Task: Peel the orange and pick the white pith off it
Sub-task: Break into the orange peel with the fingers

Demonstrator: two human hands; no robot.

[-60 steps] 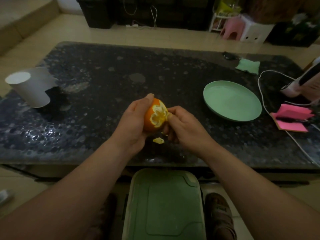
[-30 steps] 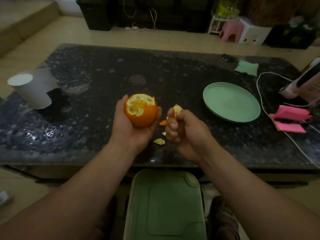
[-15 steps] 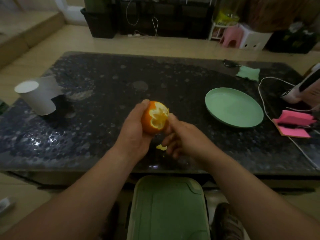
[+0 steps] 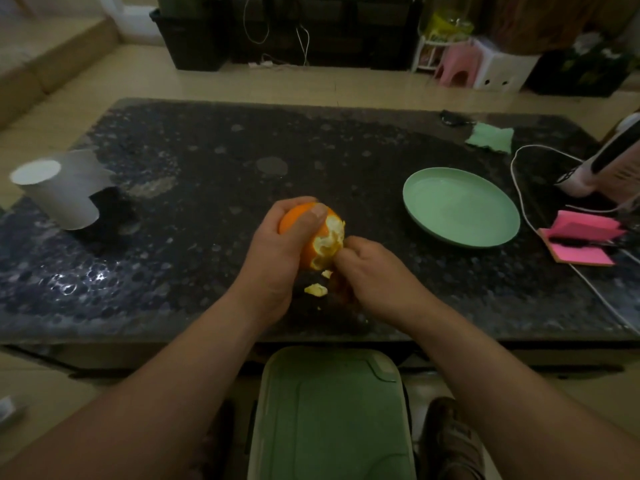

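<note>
Partly peeled orange [image 4: 322, 237] gripped in left hand [image 4: 277, 251] above dark stone table [image 4: 194, 174], left of green plate [image 4: 460, 206]; right hand [image 4: 374, 268] pinching peel at its exposed side.

Left hand [image 4: 277, 251] cups the orange [image 4: 322, 237]; right hand [image 4: 374, 271] pinches its rind.

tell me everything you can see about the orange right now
The orange is round and bright, with most of its skin still on. A ragged patch on its right side is peeled open, showing pale yellow-white pith. The left hand holds it above the dark table, thumb across the top. The fingertips of the right hand pick at the edge of the peeled patch. Small bits of peel lie on the table just below it.
</note>
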